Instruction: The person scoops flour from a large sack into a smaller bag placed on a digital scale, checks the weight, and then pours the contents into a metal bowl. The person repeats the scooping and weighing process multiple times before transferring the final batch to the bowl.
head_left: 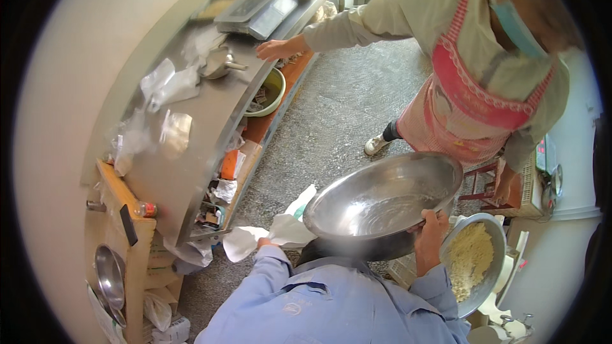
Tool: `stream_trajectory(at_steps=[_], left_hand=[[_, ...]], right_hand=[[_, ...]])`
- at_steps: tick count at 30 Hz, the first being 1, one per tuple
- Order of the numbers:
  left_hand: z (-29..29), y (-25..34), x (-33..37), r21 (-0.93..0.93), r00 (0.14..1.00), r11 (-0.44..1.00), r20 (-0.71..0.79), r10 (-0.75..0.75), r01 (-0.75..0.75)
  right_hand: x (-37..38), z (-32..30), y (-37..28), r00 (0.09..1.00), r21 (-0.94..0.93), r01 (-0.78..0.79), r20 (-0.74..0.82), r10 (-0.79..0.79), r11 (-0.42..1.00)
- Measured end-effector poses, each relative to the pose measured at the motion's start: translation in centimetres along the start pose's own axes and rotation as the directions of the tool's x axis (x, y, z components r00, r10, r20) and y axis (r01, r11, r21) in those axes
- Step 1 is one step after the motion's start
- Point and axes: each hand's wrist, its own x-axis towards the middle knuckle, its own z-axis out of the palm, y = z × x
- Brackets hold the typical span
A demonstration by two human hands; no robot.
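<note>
My right hand (432, 237) grips the near right rim of a big steel basin (382, 194). The basin is tilted in front of me, and its shiny inside shows no contents apart from reflections. My left hand (265, 243) is closed on a crumpled white bag (288, 230) with a bit of green on it, just left of the basin. Only part of that hand shows past the blue sleeve. Right of my right hand stands a mixer bowl (499, 242) holding pale yellow crumbly dough or flour (470, 258).
A person in a pink apron (468, 99) stands ahead, one hand (280, 48) over the steel counter (210, 105). On the counter lie a scoop (220, 64), plastic bags (175, 86) and trays. Beneath it is a round tub (274, 92). A wooden stand (137, 248) is at left.
</note>
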Motion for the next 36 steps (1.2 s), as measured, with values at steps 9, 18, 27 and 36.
stream_trajectory(at_steps=[9, 18, 27, 36], left_hand=[[-0.6, 3.1, 2.2, -0.032, 0.992, 0.993, 0.063, -0.113, 0.115], [2.8, 7.1, 3.4, 0.085, 0.971, 0.98, 0.145, -0.192, 0.181], [24.8, 15.9, 1.2, 0.258, 0.957, 0.965, 0.264, -0.117, 0.047], [50.2, 23.2, -7.1, 0.367, 0.905, 0.922, 0.423, -0.048, -0.122]], right_hand=[[3.4, 2.9, 1.7, 0.993, 0.046, -0.114, -0.031, 0.115, 0.992], [10.1, 8.6, 1.6, 0.984, 0.069, -0.163, -0.057, 0.167, 0.984], [26.2, 10.7, -1.6, 0.967, 0.041, -0.208, -0.144, 0.212, 0.977], [45.0, 8.3, -4.1, 0.925, -0.064, -0.166, -0.356, 0.132, 0.984]])
